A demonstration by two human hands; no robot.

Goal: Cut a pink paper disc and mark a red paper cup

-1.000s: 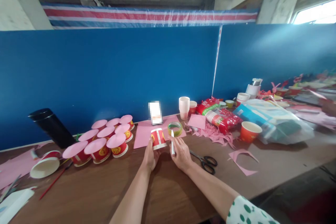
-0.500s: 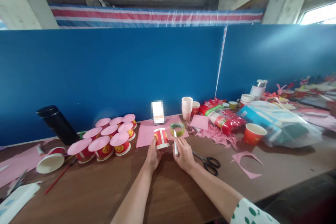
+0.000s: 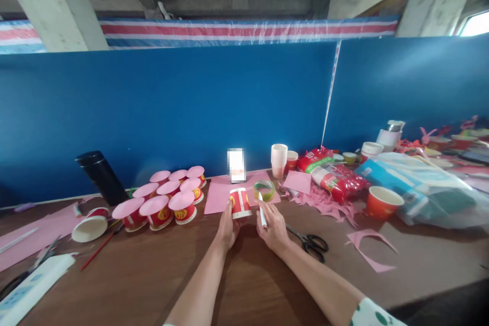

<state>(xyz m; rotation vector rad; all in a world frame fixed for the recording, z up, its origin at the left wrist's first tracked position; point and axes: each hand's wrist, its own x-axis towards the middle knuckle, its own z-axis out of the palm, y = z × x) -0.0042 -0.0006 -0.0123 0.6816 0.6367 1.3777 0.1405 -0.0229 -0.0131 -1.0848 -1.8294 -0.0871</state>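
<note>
A red and white paper cup (image 3: 240,203) with yellow print is upside down in my left hand (image 3: 227,230), whose fingers wrap its left side. My right hand (image 3: 273,230) grips a white pen or marker (image 3: 263,216), tip pointing up, just right of the cup and apart from it. Behind that hand lies a roll of tape (image 3: 268,194). Pink paper (image 3: 216,197) is spread behind the cup. Black-handled scissors (image 3: 316,245) rest by my right wrist, partly hidden by it.
To the left stand several upturned red cups topped with pink discs (image 3: 156,205), a black flask (image 3: 101,177) and a tipped cup (image 3: 90,228). On the right are stacked white cups (image 3: 279,159), a red package (image 3: 332,175), an orange cup (image 3: 383,204) and a pink offcut (image 3: 372,249).
The whole view has shifted, so things appear farther right. My hands keep hold of the cup and the pen in nearly the same pose.
</note>
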